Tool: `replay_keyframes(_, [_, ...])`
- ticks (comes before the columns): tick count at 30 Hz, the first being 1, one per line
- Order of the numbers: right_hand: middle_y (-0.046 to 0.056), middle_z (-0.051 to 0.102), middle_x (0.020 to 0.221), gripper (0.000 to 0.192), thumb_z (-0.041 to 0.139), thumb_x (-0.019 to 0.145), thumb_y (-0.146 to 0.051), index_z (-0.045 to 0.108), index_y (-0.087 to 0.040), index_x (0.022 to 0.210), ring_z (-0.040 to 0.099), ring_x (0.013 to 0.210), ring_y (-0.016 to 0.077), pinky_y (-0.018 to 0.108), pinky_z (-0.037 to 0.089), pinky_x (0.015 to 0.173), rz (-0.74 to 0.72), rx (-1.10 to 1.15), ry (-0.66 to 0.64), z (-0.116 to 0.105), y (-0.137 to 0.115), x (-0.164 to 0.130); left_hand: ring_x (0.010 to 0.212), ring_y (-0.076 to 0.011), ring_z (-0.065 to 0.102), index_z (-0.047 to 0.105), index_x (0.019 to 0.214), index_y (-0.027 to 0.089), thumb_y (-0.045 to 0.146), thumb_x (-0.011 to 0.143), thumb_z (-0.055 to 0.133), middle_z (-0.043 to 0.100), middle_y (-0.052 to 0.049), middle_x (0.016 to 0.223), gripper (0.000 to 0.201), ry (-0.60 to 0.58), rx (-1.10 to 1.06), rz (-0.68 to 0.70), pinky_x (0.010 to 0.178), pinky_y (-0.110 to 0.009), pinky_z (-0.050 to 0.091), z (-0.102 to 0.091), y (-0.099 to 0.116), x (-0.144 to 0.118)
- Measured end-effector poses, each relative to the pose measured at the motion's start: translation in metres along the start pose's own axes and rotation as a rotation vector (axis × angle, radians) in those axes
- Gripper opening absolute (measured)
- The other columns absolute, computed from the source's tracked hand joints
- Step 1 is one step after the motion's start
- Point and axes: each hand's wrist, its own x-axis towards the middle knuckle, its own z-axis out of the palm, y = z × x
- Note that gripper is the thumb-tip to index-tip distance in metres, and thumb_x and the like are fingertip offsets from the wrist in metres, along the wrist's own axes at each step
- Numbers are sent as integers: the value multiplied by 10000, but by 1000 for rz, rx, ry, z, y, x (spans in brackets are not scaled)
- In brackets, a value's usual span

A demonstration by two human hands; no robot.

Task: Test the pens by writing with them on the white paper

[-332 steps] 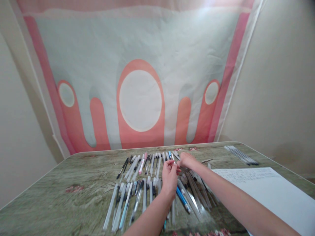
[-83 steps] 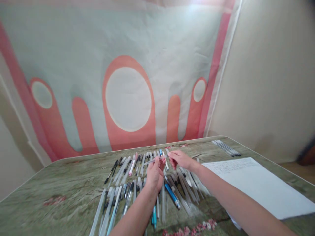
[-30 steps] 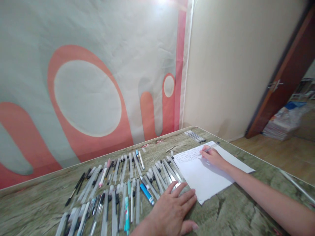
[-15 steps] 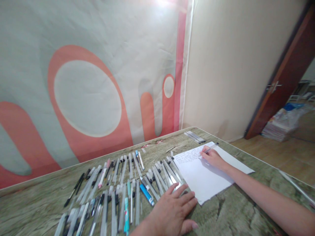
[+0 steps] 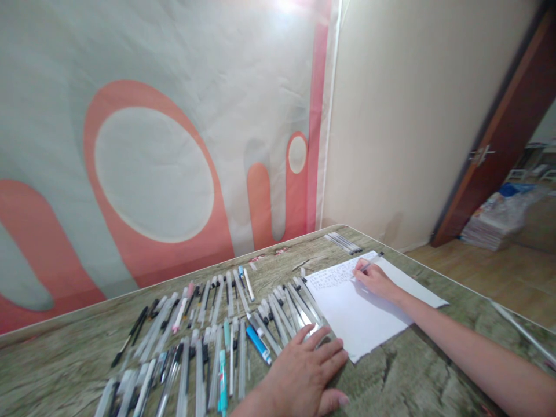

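My right hand [image 5: 372,277] is closed around a pen [image 5: 376,259] with a clear barrel and a dark end, its tip side down at the paper. Under it lies a white sheet of paper [image 5: 369,330] with rows of small handwriting across its upper left part. My left hand [image 5: 306,368] rests palm down with fingers spread, its fingertips by the sheet's lower left edge and close to the nearest pens. A blue marker [image 5: 259,345] lies just left of that hand, and a teal pen [image 5: 223,379] is farther left.
Several rows of clear-capped pens [image 5: 202,353] cover the left of the wood-patterned table [image 5: 65,359]. A few pens [image 5: 343,242] lie together at the far corner. One long pale rod [image 5: 521,331] lies at the right edge. A printed wall hanging [image 5: 243,87] stands behind; a brown door [image 5: 495,139] is at right.
The pen's top end has tilted slightly in my right hand, which stays at almost the same place on the sheet. My left hand has hardly moved.
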Motion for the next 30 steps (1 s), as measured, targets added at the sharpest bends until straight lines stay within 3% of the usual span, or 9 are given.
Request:
replay_keyframes(14, [-38,465,487,172,517,712,-343,480,-203,618,409,438,98,224,323,434,87,104,5,0,-2,0,1256,-247,295,327,1323,209,514,853,268,437,-52,1323,563,16,19,10,1035,-415,170,1,0,-2])
replay_keyframes(21, [-18,492,515,263,516,736,-454,517,-204,653,426,452,110,241,346,443,97,137,-24,-2,-10,-2,1243,-219,303,338,1298,235,545,834,299,463,-16,1298,560,111,89,0,1037,-385,176,17,-2,-5])
replay_keyframes(26, [33,596,632,381,480,742,-536,592,-185,838,510,536,147,274,417,525,-14,150,-241,15,-46,16,1211,-218,331,378,1253,186,569,829,267,460,-65,1284,582,176,185,-44,1028,-382,181,16,0,-9])
replay_keyframes(30, [33,629,706,347,501,749,-492,606,-185,872,557,633,163,268,431,594,-215,84,-445,64,-100,37,1160,-216,376,454,1169,165,515,852,268,514,-85,1198,507,222,226,-192,1000,-372,216,2,1,-16])
